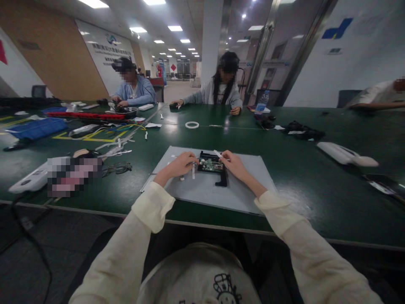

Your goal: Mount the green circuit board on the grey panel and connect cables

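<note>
A black plastic frame point(223, 178) holding a green circuit board point(210, 164) lies on a grey mat point(193, 192). At the frame's left edge is my left hand point(181, 164), its fingers bent together; whether anything is between them is too small to tell. My right hand point(234, 164) pinches a small white strip point(217, 154) above the frame's upper right corner. Another white strip point(193, 171) hangs or lies just below the left fingertips, and small white scraps point(182, 177) are on the mat nearby.
Glasses point(117, 168), a blue tray point(38, 128) and cables lie to the left. A white tape ring point(192, 125) is beyond the mat. White devices point(344, 154) and a bottle point(262, 102) are to the right. Several people sit around the green table point(294, 169).
</note>
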The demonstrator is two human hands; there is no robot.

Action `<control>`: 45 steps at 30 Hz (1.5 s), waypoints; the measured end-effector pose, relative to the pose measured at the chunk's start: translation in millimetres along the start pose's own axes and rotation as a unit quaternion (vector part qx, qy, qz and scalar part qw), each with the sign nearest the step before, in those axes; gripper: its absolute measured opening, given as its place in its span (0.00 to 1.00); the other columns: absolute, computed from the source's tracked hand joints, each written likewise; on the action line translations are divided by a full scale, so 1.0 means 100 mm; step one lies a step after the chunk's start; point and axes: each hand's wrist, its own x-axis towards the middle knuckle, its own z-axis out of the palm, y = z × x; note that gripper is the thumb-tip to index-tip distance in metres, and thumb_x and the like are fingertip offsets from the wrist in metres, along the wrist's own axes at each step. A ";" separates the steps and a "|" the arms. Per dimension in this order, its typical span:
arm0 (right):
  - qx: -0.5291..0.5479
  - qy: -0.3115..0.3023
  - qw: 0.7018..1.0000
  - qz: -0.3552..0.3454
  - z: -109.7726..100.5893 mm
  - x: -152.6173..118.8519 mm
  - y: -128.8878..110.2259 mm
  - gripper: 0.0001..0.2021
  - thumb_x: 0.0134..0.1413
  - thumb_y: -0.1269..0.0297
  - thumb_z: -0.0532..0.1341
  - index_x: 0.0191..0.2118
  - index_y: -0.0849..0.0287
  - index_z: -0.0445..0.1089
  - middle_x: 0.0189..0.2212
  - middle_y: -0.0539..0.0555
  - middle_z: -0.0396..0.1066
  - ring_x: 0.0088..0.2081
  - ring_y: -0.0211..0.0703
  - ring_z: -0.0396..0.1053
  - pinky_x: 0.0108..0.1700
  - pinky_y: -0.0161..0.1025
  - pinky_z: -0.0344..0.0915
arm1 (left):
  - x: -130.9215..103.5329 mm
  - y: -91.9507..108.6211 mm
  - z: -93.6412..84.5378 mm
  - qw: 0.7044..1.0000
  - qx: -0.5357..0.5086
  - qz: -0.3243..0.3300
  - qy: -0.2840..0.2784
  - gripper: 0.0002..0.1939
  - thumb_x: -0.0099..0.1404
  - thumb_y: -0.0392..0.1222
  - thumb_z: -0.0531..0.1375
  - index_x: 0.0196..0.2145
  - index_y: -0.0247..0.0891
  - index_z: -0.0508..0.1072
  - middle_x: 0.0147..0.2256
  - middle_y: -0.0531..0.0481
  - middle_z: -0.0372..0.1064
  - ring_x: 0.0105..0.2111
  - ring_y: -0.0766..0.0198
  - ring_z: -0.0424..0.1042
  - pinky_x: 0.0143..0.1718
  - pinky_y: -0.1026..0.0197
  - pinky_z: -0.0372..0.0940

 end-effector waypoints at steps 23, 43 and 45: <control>-0.016 -0.013 1.000 -0.009 -0.02 0.00 0.00 0.07 0.50 0.59 0.55 0.29 0.56 0.62 0.27 0.50 0.66 0.33 0.42 0.64 0.36 0.37 0.60 | 0.05 0.13 0.02 0.991 0.090 -0.039 0.095 0.11 0.60 0.42 0.53 0.22 0.37 0.67 0.35 0.45 0.62 0.39 0.57 0.60 0.44 0.52 0.58; -0.007 0.007 1.000 -0.007 0.01 0.00 0.01 0.06 0.50 0.60 0.56 0.29 0.56 0.64 0.27 0.50 0.68 0.31 0.41 0.64 0.35 0.38 0.61 | 0.20 -0.15 0.29 0.961 -0.194 -0.178 0.082 0.18 0.65 0.50 0.46 0.42 0.40 0.69 0.43 0.50 0.71 0.44 0.60 0.68 0.47 0.59 0.61; -0.012 0.007 1.000 -0.005 0.00 0.00 0.02 0.06 0.50 0.60 0.56 0.29 0.56 0.64 0.27 0.50 0.68 0.32 0.41 0.64 0.36 0.38 0.61 | 0.19 -0.14 0.29 0.963 -0.187 -0.178 0.084 0.18 0.66 0.51 0.46 0.41 0.40 0.70 0.42 0.50 0.71 0.44 0.60 0.69 0.46 0.59 0.62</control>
